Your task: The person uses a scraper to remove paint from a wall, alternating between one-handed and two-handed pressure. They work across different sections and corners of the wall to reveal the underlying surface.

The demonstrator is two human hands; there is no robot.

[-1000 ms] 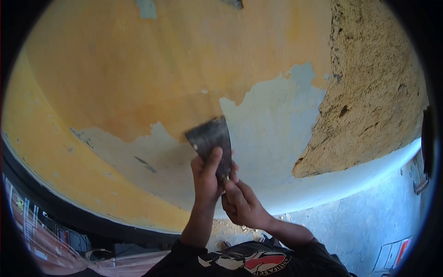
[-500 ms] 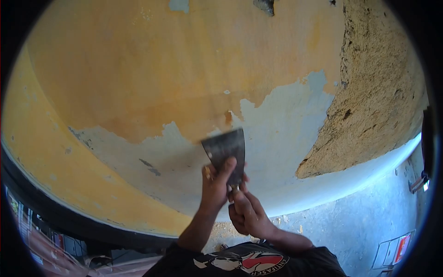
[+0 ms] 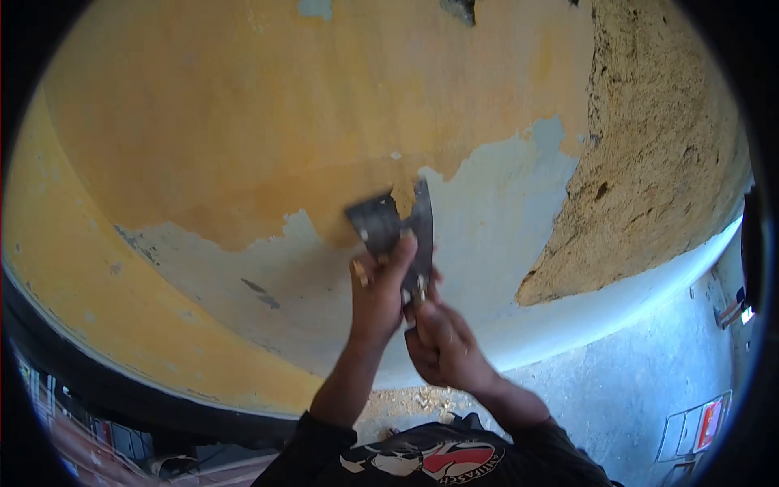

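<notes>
A wide dark putty knife point(image 3: 376, 219) is pressed to the wall at the ragged lower edge of the orange paint point(image 3: 235, 154). A loose orange paint flake point(image 3: 403, 200) lies over its blade. My left hand point(image 3: 380, 284) grips the blade's lower part, thumb on its face; a ring shows on one finger. Just below, my right hand point(image 3: 445, 342) is wrapped round the handle, which is mostly hidden in the fist. Bare whitish wall point(image 3: 487, 235) shows below and to the right of the blade.
Rough brown exposed plaster point(image 3: 649, 162) covers the wall's right side. A yellow curved band point(image 3: 162, 300) edges the left. Paint scraps point(image 3: 414, 399) litter the floor below. At lower right stands a metal-framed object with a red panel point(image 3: 709, 426).
Both hands have pushed the putty knife upward into the orange paint. A paint flake now lies over the blade.
</notes>
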